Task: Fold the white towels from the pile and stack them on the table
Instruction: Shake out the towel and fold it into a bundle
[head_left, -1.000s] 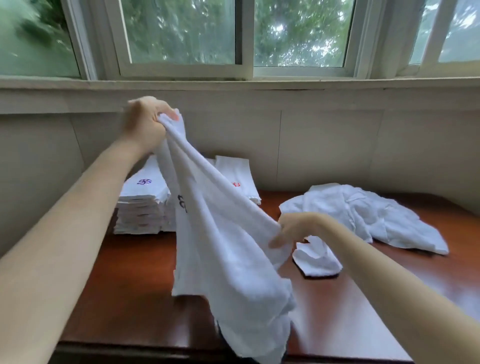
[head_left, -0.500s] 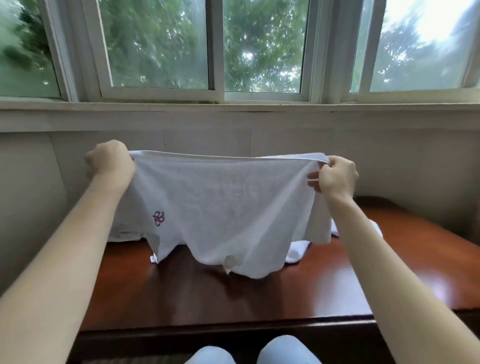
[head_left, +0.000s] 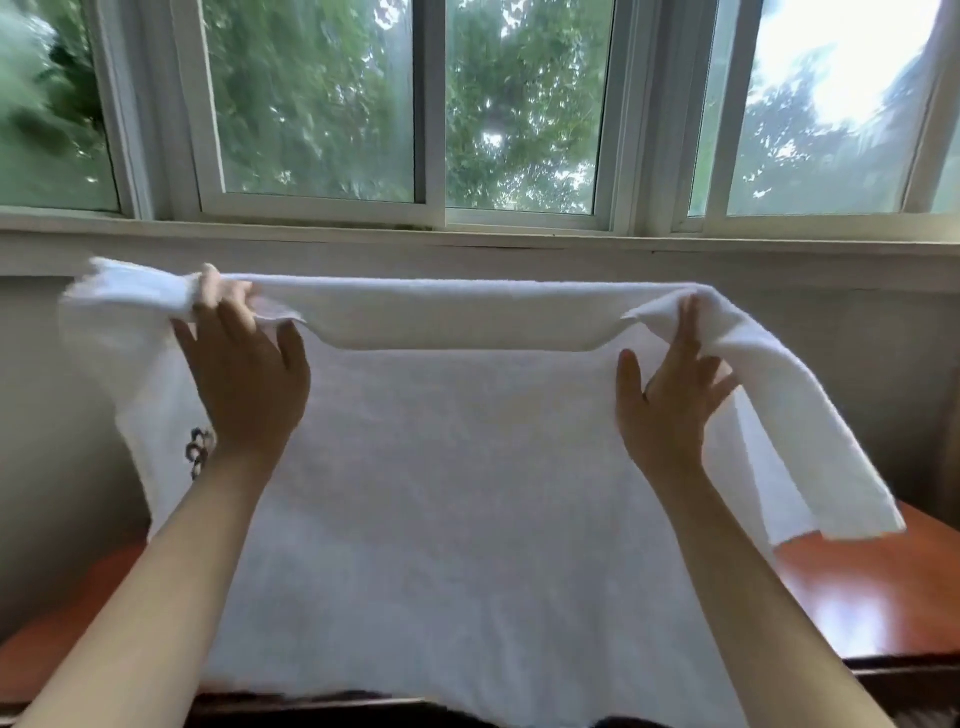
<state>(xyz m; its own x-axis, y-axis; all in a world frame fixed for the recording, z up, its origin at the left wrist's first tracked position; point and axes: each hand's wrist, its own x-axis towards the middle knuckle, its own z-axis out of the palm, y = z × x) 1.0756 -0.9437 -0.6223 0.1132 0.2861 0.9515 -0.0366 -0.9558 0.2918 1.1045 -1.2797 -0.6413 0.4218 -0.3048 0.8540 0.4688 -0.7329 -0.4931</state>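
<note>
I hold a white towel (head_left: 457, 493) spread wide and raised in front of me, where it fills the middle of the view. Its top edge is rolled over into a band between my hands. My left hand (head_left: 244, 374) grips the top edge on the left, fingers pointing up into the cloth. My right hand (head_left: 670, 400) holds the top edge on the right, thumb held apart. Both loose ends flop outward past my hands. A dark embroidered logo (head_left: 200, 452) shows beside my left wrist. The towel hides the folded stack and the pile.
The reddish-brown wooden table (head_left: 857, 597) shows at the lower right and lower left under the towel. A pale wall and a window sill (head_left: 467, 239) run behind it, with windows and trees above.
I have lifted the towel higher and closer, so it now covers most of the table. Its top edge has rolled over, its ends hang outside my hands, and my fists have turned fingers-up.
</note>
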